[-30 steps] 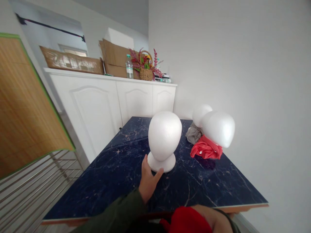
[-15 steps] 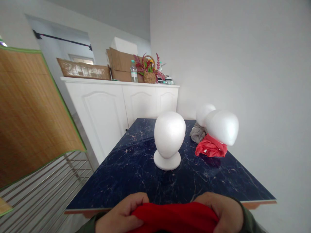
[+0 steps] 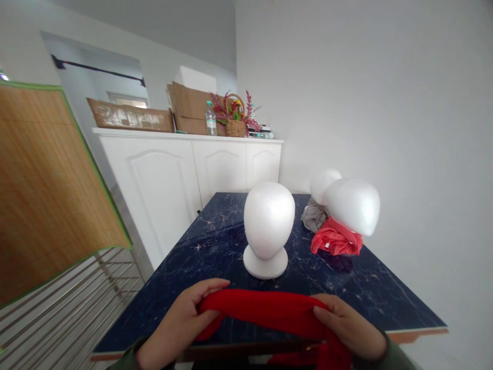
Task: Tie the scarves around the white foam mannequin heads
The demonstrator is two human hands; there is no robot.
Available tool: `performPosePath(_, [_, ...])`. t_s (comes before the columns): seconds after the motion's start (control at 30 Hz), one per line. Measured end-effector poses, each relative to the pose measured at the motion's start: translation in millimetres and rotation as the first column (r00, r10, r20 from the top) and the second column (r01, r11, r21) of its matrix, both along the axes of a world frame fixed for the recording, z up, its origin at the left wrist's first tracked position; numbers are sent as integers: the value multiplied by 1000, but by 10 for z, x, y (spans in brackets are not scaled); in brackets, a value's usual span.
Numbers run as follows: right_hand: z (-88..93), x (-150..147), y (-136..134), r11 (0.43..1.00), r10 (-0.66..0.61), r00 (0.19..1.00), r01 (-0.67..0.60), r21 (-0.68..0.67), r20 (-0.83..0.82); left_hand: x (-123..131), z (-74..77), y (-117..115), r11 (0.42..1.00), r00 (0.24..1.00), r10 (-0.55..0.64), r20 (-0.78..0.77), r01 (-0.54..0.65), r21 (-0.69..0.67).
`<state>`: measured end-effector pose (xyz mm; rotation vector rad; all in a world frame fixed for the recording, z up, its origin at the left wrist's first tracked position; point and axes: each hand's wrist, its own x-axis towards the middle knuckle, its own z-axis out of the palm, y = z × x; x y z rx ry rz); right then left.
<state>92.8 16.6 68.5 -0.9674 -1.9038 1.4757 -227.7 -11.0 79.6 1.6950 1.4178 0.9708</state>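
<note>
A folded length of red cloth stretches between my two hands over the near edge of the dark blue marbled table. My left hand pinches its left end between thumb and fingers. The other end is gripped by my right hand, and a loose part of the cloth hangs below that hand. Just beyond the cloth, a white foam mannequin head stands upright on its round base, apart from both hands.
At the table's right lie two more white foam heads, one nearer, one behind, with coral-red cloth and grey cloth beside them. A white cabinet stands behind. Left are a bamboo mat and metal rack.
Both hands have moved up and forward with the red cloth, which now spans above the table edge as a narrower band. My view has tilted slightly upward.
</note>
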Motion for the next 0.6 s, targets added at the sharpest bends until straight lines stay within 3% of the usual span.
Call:
performPosePath(0.1, [-19, -46, 28, 984, -180, 984, 180, 20, 0, 39, 75, 53, 995, 969, 57, -239, -36, 92])
performPosePath(0.2, [-81, -73, 87, 940, -339, 939, 340, 7, -58, 54, 141, 92, 996, 911, -36, -412, 67, 61])
performPosePath(0.27, [-123, -75, 129, 905, -425, 900, 425, -19, -96, 43, 166, 118, 990, 891, -115, -439, 137, 18])
performPosePath(0.33, [-139, -67, 153, 885, -465, 876, 463, -48, -124, 20, 175, 143, 991, 910, -116, -399, 133, 17])
performPosePath(0.4, [-124, -55, 154, 886, -464, 870, 455, -94, -165, -2, 177, 163, 997, 958, -79, -277, 77, -18])
performPosePath(0.5, [-94, -40, 123, 899, -426, 883, 389, -200, -199, -4, 167, 175, 978, 992, -52, 113, 73, -194])
performPosePath(0.6, [-144, -14, 108, 918, -342, 921, 284, -277, -189, -14, 105, 177, 947, 851, -2, 525, 169, -272])
